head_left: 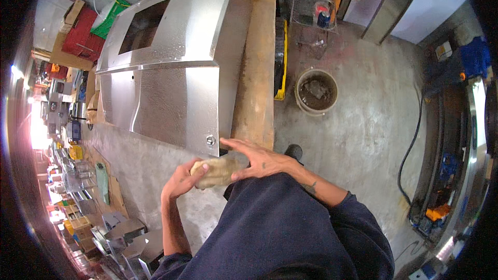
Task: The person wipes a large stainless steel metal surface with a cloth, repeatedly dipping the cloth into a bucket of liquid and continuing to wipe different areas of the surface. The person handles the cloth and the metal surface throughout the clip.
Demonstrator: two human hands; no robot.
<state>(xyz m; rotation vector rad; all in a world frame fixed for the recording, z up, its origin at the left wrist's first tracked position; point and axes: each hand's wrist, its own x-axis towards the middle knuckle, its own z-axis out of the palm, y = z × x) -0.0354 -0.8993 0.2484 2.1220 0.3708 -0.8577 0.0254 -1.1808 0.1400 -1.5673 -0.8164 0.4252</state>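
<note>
A bundled yellowish-beige rag (217, 172) is in my left hand (182, 177), with the thumb pressed on top of it. My right hand (259, 159) is open, fingers stretched toward the near right corner of a large stainless steel cabinet (176, 93). Its thumb is by the rag's right end; whether they touch I cannot tell. On the cabinet's front panel, close to my right fingertips, is a small round metal lock (210, 140). The steel surface has wet-looking droplets or marks. A dark rectangular opening (144, 27) shows in its upper face.
The cabinet rests on a wooden bench top (258, 72). To the right, a dirty bucket (316, 91) stands on the concrete floor near a wire stand (314, 11) with cans. A black hose (407, 150) runs along the right side. Cluttered shelves (78, 212) and metal pieces line the left.
</note>
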